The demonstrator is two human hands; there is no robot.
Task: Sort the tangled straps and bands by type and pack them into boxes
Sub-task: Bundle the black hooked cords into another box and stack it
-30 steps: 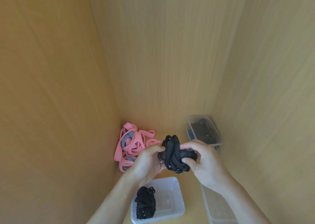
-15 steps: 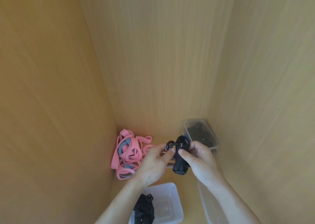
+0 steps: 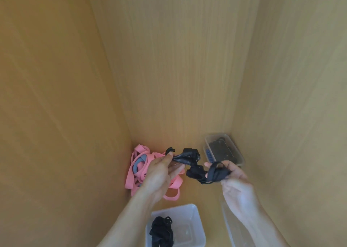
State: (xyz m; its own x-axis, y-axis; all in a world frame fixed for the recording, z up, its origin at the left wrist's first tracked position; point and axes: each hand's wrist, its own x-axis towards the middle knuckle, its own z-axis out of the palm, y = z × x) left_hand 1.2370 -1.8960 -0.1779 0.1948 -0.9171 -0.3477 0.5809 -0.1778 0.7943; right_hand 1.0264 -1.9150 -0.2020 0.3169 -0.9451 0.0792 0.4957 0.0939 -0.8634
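The black webbing strap with plastic buckles (image 3: 194, 172) is hanging in the air between two bare hands, above the middle of the pale wooden surface (image 3: 199, 192) and touching nothing below it. The left hand (image 3: 159, 173) is pinching one bunched end between thumb and fingers, with a small loop poking up past the thumb. The right hand (image 3: 234, 181) is curling its fingers round the looped other end (the buckles are sitting in the sagging stretch between the two grips). The tangled heap of pink and grey elastic bands (image 3: 138, 165) is lying in the back left corner of the surface, partly behind the left hand. A clear plastic box with dark contents (image 3: 241, 157) is standing in the back right corner. At the near edge, a second clear plastic box (image 3: 197, 226) is holding a bundle of black straps (image 3: 161, 231) against its left side. A third clear box (image 3: 228, 226), only faintly showing, is lying along the near right, under the right forearm.
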